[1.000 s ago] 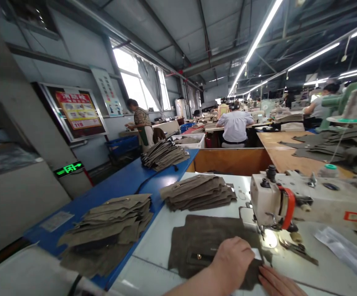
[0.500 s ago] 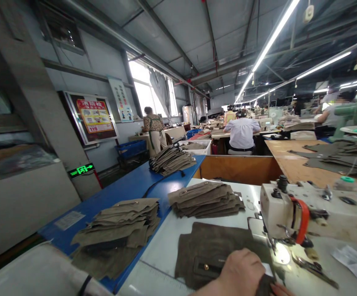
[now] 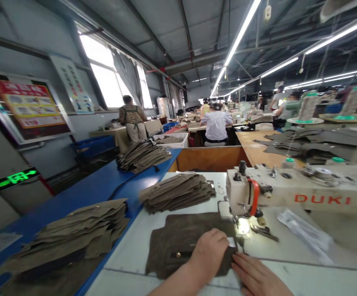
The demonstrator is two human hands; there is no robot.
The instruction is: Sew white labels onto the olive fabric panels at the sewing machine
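A dark olive fabric panel [image 3: 184, 230] lies on the sewing table by the machine's needle area, with a strip and a small brass-coloured stud on it. My left hand [image 3: 209, 250] rests on this panel, its fingers curled down on the right-hand part. Beside those fingertips a small white label [image 3: 231, 242] shows. Stretched out and held together, the fingers of my right hand [image 3: 257, 273] touch the panel's right edge. The sewing machine [image 3: 243, 193], its lamp lit, stands just beyond both hands.
Stacks of olive fabric pieces [image 3: 178, 191] lie behind the panel and on the blue table [image 3: 101, 193] at left. A clear plastic bag [image 3: 304, 234] and dark scissors-like snips [image 3: 266, 233] lie right of the needle. Co-workers [image 3: 215, 125] are farther back.
The view has swung right, so more of the machine shows and everything sits farther left. My right hand has come more fully into view at the panel's edge.
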